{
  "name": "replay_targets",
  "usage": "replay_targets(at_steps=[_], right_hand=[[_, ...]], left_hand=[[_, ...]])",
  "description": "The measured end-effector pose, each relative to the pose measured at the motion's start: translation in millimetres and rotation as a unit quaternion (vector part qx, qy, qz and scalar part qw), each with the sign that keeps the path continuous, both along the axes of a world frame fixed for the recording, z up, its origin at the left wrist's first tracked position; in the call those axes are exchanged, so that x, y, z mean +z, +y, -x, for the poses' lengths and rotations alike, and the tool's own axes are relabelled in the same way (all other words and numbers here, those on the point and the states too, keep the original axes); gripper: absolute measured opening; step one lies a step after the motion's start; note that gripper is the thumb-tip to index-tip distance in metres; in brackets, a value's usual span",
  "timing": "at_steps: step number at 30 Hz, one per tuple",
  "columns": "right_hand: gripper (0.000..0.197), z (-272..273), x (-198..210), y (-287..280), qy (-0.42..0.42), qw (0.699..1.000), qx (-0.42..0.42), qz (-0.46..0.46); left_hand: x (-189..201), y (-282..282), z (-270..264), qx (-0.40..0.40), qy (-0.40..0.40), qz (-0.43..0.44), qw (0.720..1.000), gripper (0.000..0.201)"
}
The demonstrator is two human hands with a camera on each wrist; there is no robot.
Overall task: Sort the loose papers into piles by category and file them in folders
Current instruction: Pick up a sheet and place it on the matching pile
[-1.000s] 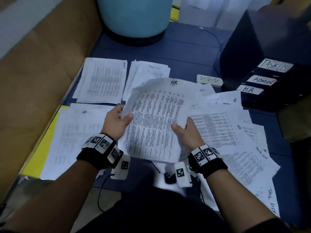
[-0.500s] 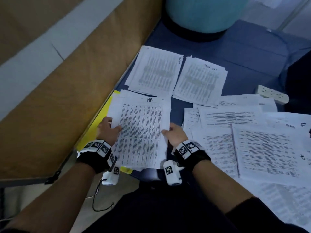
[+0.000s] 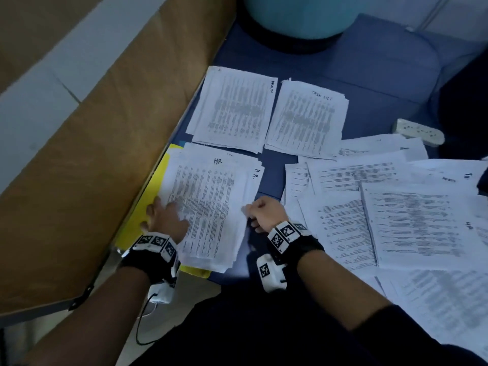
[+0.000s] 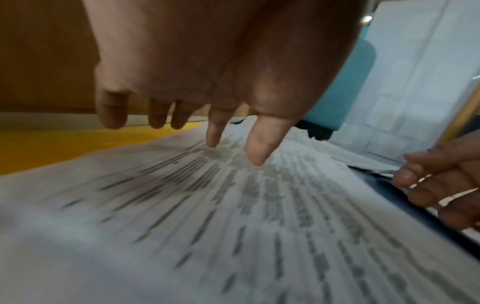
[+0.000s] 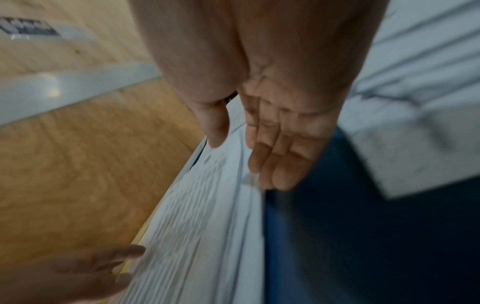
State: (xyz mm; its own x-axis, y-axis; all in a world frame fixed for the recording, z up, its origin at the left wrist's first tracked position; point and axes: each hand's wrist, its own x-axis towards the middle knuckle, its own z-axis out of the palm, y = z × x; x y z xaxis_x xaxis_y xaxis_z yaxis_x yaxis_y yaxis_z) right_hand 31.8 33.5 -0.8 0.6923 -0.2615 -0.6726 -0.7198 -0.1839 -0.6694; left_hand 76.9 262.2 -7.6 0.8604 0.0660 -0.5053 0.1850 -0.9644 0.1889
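White printed sheets cover much of a dark blue surface [image 3: 369,83], seen from above by a head camera in dim light. At lower left of the frame lies the HR pile [image 3: 211,204], its top sheet marked "HR" by hand, resting on a yellow folder [image 3: 137,223] whose edge shows along the pile's left side. The left hand [image 3: 166,220] lies over the pile's lower left corner with its fingers [image 4: 255,146] spread and fairly straight, the tips touching the top sheet and gripping nothing. The right hand [image 3: 264,212] sits at the pile's right edge; its fingers [image 5: 275,156] hang loosely curled against the sheet edges, and it seems to hold nothing, though blur makes this uncertain. Above the HR pile, toward upper centre, two more tidy piles lie side by side: the admin pile [image 3: 235,109], with a label along its right edge that is hard to read, and the task list pile [image 3: 306,117]. At right of the frame a wide spread of loose papers [image 3: 383,215] overlaps untidily, some bearing handwritten marks. A white power strip [image 3: 420,132] lies at the far right, and a teal round container [image 3: 298,14] stands at top centre. Judging from this, sorting is partly done: three category piles are started, many sheets remain unsorted, and no pile appears filed inside a closed folder yet.
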Motion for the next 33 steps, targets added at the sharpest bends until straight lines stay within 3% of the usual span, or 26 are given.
replay_targets(at_steps=[4, 8, 12, 18, 24, 27, 30, 33], right_hand=[[0.016, 30.3, 12.1, -58.1, -0.022, 0.999, -0.039, -0.017], [0.019, 75.8, 25.6, -119.4, -0.032, 0.996, -0.079, 0.032], [0.024, 132.2, 33.7, -180.8, -0.025, 0.981, -0.178, 0.066], [0.021, 209.4, 27.1, -251.7, 0.011, 0.935, -0.343, 0.088], [0.029, 235.8, 22.8, -292.6, 0.033, 0.872, -0.488, -0.010], [0.033, 228.7, 25.4, -302.6, 0.047, 0.874, -0.483, -0.013], [0.037, 221.9, 29.6, -308.8, 0.012, 0.878, -0.479, -0.003], [0.011, 223.1, 30.8, -314.9, -0.044, 0.898, -0.431, 0.078]], left_hand=[[19.8, -61.3, -13.1, -0.055, -0.068, 0.123, 0.989, 0.053], [44.0, -143.9, -5.9, -0.178, -0.116, 0.302, 0.929, 0.040], [57.1, -225.7, 32.3, -0.273, -0.069, 0.377, 0.882, 0.034], [40.9, -322.4, 82.6, -0.321, 0.063, 0.390, 0.861, 0.034], [4.6, -374.3, 105.9, -0.480, 0.093, 0.161, 0.857, 0.054], [-2.7, -376.1, 108.5, -0.491, 0.096, 0.130, 0.856, 0.054], [1.5, -371.2, 105.2, -0.463, 0.086, 0.174, 0.865, 0.052], [12.0, -364.0, 97.6, -0.376, 0.051, 0.239, 0.894, 0.050]])
